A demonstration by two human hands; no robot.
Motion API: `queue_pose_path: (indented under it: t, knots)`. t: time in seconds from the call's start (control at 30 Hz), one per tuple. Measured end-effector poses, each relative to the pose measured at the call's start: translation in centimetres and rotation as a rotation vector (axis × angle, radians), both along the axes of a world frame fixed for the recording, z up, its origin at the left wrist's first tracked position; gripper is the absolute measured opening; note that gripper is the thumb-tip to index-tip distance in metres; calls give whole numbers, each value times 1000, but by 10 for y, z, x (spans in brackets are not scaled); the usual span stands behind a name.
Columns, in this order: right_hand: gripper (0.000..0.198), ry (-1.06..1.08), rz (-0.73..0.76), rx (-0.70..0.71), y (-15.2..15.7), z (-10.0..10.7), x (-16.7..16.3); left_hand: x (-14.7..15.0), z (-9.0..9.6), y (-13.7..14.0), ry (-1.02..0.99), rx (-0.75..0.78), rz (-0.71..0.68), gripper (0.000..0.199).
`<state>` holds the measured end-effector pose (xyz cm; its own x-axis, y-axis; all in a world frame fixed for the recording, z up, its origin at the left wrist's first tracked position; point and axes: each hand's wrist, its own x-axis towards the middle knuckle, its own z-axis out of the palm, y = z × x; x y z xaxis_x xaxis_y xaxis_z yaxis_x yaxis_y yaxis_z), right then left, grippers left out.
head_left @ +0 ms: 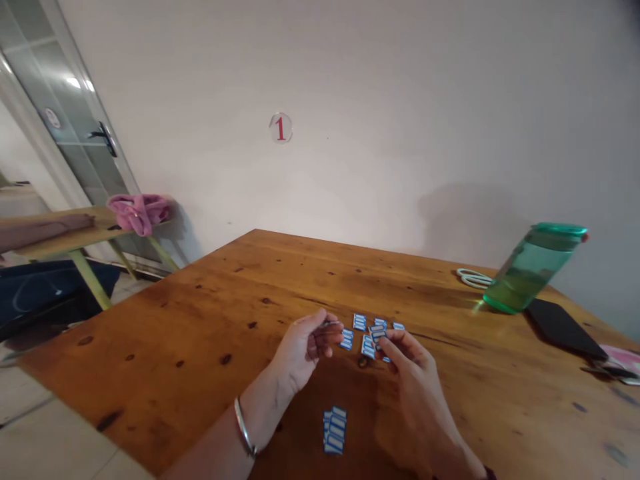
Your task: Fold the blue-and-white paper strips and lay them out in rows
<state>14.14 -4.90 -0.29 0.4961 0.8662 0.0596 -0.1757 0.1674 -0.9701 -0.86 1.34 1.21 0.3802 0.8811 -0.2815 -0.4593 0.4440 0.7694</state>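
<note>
My right hand (407,357) pinches a small blue-and-white card (379,332) between thumb and fingers, face tilted toward me. Curled, with the thumb on top, my left hand (307,347) grips what looks like thin cards seen edge-on; how many is hidden. On the table beyond and between the hands lie several similar cards, among them one at the back (359,322), one beside my left fingertips (346,339) and one under the held card (368,347). Nearer to me, between my forearms, is an overlapping pile of cards (335,431).
The wooden table (225,293) meets a white wall. At its right stand a green bottle (535,270), a white coiled cable (474,278) and a dark flat device (565,328). On the left, another person's arm (45,230) rests on a second table near a pink cloth (140,210).
</note>
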Motion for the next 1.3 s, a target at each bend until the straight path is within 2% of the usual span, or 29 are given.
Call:
queue_pose_path:
  t: [0.03, 0.07, 0.17, 0.23, 0.33, 0.47, 0.7, 0.9, 1.1, 1.3]
  knots:
    - [19, 1, 24, -7, -1, 0, -1, 0, -2, 0, 4, 15, 11, 11]
    - [19, 1, 48, -11, -2, 1, -2, 1, -5, -1, 6, 36, 12, 12]
    - [20, 4, 93, -13, -4, 0, -5, 4, -12, -5, -4, 70, -19, 31]
    - [21, 5, 100, -15, -4, 0, -7, 6, -14, -8, -7, 66, -30, 29]
    - [23, 1, 95, -31, -5, -1, -8, 10, -14, -12, -16, 57, -31, 21]
    - [26, -28, 97, -55, -5, -1, -9, 14, -12, -16, 0, 55, -39, 23]
    - [26, -146, 108, -73, -4, -4, -17, 15, -16, -17, 68, 104, -78, 21]
    - [27, -190, 85, -92, -1, -5, -17, 16, -12, -19, 132, 185, -97, 11]
    - [27, -173, 91, -106, 0, -5, -15, 17, -11, -20, 141, 221, -117, 19]
    - [27, -159, 28, -70, -4, -1, -14, 17, -15, -19, 129, 209, -46, 12]
